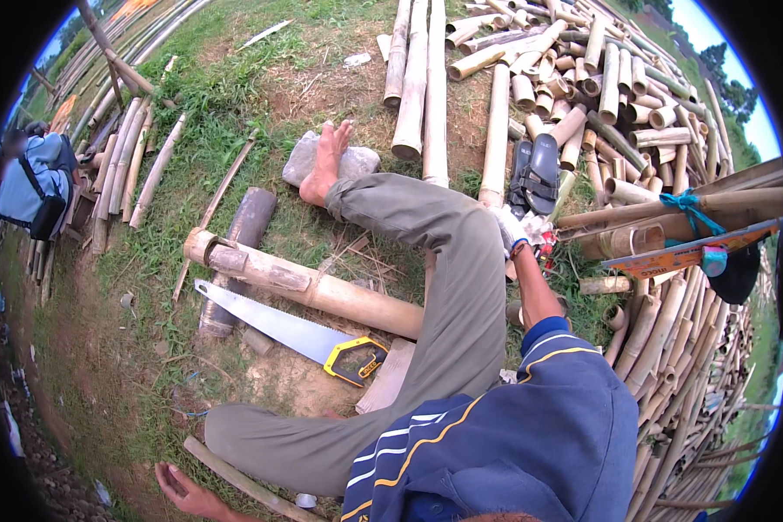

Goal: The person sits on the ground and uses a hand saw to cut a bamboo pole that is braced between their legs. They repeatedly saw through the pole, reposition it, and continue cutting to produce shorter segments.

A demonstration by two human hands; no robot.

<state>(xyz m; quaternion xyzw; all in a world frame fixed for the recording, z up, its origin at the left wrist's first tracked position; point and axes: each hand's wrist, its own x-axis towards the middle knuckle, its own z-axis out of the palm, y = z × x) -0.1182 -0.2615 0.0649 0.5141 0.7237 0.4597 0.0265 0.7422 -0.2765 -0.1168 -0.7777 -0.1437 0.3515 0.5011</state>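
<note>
My left hand [183, 492] is bare and held low at the left, beside a thin bamboo pole [248, 481]. Its fingers are apart and nothing is in them. In a white glove, my right hand [508, 228] reaches past my right knee, next to a small red and white item [544, 244] and a pair of black sandals [533, 174]. What its fingers do is too small to make out. A handsaw [274, 320] with a yellow and black handle lies on the ground before me. Behind it a notched bamboo pole [331, 300] rests across a dark, thick round log [250, 222].
My bare foot rests against a grey stone [357, 163]. Long bamboo poles [422, 87] lie ahead, and cut bamboo pieces [618, 96] are heaped at the right. An orange-bladed saw [683, 250] sticks out at right. A person in blue [39, 187] is at far left.
</note>
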